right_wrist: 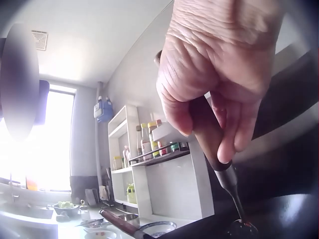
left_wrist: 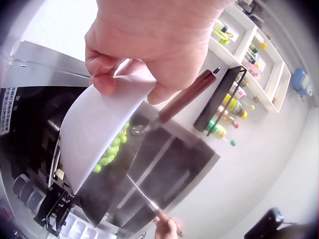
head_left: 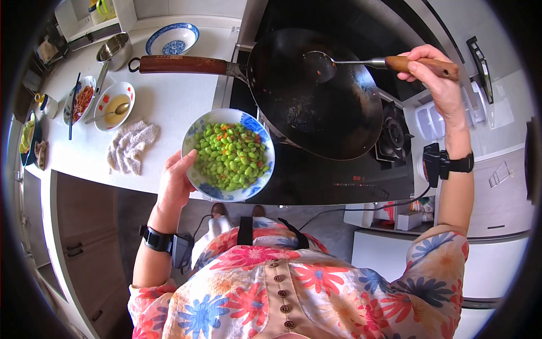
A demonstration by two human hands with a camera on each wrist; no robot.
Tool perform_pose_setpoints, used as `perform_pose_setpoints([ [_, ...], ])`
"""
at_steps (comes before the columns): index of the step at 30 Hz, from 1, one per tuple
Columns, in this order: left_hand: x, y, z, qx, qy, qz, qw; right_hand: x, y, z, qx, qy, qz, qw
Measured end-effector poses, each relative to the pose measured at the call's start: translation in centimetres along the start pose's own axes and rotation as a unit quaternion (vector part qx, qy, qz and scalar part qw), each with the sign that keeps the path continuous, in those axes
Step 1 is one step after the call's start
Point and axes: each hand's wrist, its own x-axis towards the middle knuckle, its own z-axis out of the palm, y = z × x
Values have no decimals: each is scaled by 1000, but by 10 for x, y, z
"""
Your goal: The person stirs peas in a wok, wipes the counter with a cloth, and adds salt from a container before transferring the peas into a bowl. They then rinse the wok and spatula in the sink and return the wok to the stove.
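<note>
My left hand grips the rim of a blue-and-white bowl, its thumb over the edge. Shelled green beans mixed with small orange bits fill the bowl, which is held beside the near left side of a black wok. In the left wrist view the bowl's pale outside shows, with some beans past its edge. My right hand holds a metal ladle by its wooden handle. The ladle's head is inside the wok, where a few small food bits cling to the dark surface.
The wok's wooden handle reaches left over the counter. There stand a patterned bowl, a steel pot, a bowl with yellowish liquid and a spoon, and a dish of reddish shreds. A crumpled cloth lies nearer.
</note>
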Motion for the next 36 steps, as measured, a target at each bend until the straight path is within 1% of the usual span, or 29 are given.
perform_pose_setpoints([
  [4,-1,-1,0,-8,10,1,1000,-2,-6,10,-7,-5,-24,1000],
  [6,0,-1,0,-11,10,1,1000,-2,-14,12,21,-34,-29,999],
  [7,1,-1,0,-14,8,2,1000,-3,-18,11,20,-33,-30,999],
  [9,1,1,1,-13,5,5,1000,-4,-29,8,74,-59,-25,995],
  [11,2,3,0,-12,2,7,1000,-9,-39,-2,84,-66,-27,994],
  [13,2,5,-4,4,-37,0,999,-17,-50,-15,103,-71,-32,992],
  [14,2,5,-3,4,-37,1,999,-23,-63,-25,107,-102,-32,989],
  [16,3,7,4,-6,-4,3,1000,-36,-81,-43,54,-57,-46,996],
  [18,3,8,6,-9,-4,1,1000,-54,-107,-59,29,-126,-33,991],
  [19,3,7,5,-11,-5,0,1000,-64,-116,-59,-38,-135,-61,988],
  [20,4,7,5,-11,-5,0,1000,-69,-125,-55,-15,-194,-55,979],
  [22,6,5,2,-8,-12,-6,1000,-82,-131,-34,25,-176,-66,982],
  [23,6,5,1,-8,-13,-7,1000,-86,-128,-39,25,-176,-65,982],
  [25,7,4,-1,-5,-16,-10,1000,-93,-117,-56,-50,-128,-83,987],
  [26,7,5,-1,-5,-15,-14,1000,-88,-111,-59,-49,-130,-79,987],
  [28,8,5,0,-5,-17,-12,1000,-71,-90,-62,-44,-52,-79,994],
  [29,8,6,3,-5,-19,-12,1000,-61,-77,-61,-25,-52,-56,997],
  [31,6,9,7,-4,0,-20,1000,-42,-51,-46,-4,-46,-20,999],
  [34,8,6,2,10,-14,-21,1000,-16,-25,-17,-18,-28,26,999],
  [36,7,6,2,12,-17,-26,999,-3,-20,-8,-16,-39,29,999],
])
